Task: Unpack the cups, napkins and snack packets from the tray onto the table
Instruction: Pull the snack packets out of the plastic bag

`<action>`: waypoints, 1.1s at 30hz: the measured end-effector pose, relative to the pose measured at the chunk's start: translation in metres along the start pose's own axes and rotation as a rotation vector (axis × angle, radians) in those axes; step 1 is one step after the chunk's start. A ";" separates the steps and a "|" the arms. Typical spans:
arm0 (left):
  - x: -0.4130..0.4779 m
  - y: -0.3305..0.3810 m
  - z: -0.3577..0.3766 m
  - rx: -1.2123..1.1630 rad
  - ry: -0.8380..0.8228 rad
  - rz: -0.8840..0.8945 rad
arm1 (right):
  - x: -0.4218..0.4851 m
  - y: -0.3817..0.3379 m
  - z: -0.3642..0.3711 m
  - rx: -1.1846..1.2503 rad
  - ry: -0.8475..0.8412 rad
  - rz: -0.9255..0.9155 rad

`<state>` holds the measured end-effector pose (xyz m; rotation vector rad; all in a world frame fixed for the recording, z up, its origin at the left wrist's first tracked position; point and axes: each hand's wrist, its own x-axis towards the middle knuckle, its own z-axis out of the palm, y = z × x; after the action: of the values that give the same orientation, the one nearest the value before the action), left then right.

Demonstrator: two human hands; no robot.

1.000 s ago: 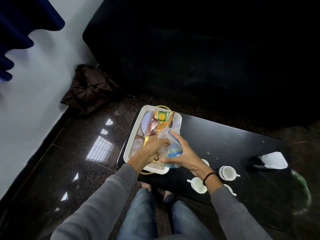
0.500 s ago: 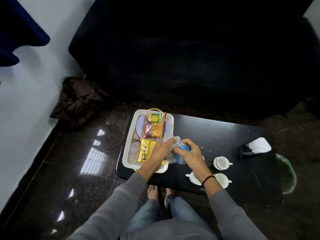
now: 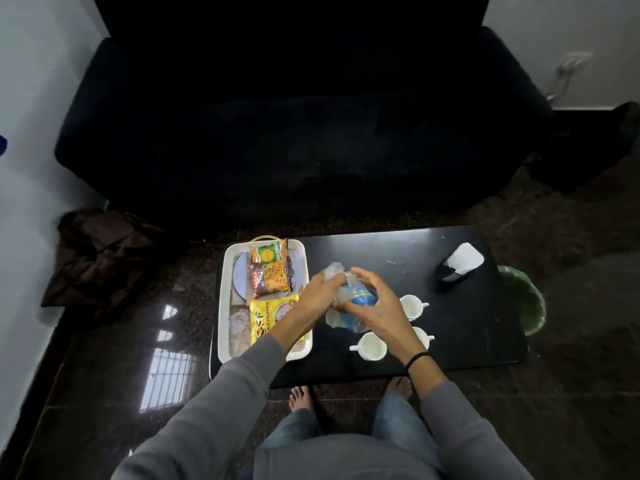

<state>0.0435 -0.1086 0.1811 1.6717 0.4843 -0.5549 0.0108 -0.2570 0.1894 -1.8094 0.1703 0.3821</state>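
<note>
Fingers of both the left hand (image 3: 320, 292) and right hand (image 3: 375, 306) clasp a clear plastic packet (image 3: 349, 308) above the table (image 3: 467, 327).

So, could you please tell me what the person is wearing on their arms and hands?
Both arms are in long grey sleeves, left sleeve and right sleeve, ending short of the wrists. The right wrist carries a thin black band. Both hands, left and right, are bare: no gloves.

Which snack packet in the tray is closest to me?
The yellow packet, at the tray's near end under the left forearm; the green and red ones lie farther away.
</note>
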 end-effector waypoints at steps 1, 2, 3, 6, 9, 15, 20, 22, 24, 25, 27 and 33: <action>0.001 0.004 0.008 0.034 -0.035 -0.018 | 0.000 0.004 -0.007 0.021 0.016 0.004; 0.002 0.009 0.016 0.063 -0.070 -0.038 | 0.000 0.009 -0.015 0.044 0.029 0.019; 0.003 0.014 0.027 0.083 -0.100 -0.051 | -0.001 0.013 -0.023 0.072 0.037 0.042; 0.000 0.032 0.064 0.103 -0.196 -0.086 | -0.002 0.026 -0.053 0.178 0.087 0.086; 0.002 0.048 0.116 0.082 -0.265 -0.119 | -0.002 0.040 -0.100 0.182 0.182 0.108; 0.014 0.059 0.233 -0.001 -0.291 -0.238 | -0.005 0.083 -0.193 0.230 0.329 0.171; 0.038 0.053 0.324 -0.058 -0.309 -0.293 | 0.003 0.138 -0.266 0.328 0.496 0.308; 0.055 0.049 0.358 -0.083 -0.324 -0.314 | 0.010 0.161 -0.293 0.387 0.569 0.384; 0.075 0.044 0.391 -0.068 -0.354 -0.293 | 0.022 0.187 -0.320 0.478 0.648 0.472; 0.084 0.041 0.402 -0.040 -0.365 -0.284 | 0.029 0.198 -0.332 0.526 0.684 0.514; 0.106 0.034 0.429 0.053 -0.382 -0.284 | 0.045 0.224 -0.358 0.607 0.749 0.580; 0.164 0.023 0.494 0.311 -0.390 -0.336 | 0.095 0.281 -0.422 0.632 0.830 0.688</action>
<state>0.1422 -0.5976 0.0321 1.7240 0.4069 -1.2287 0.0839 -0.7303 -0.0028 -1.1334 1.3533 0.0037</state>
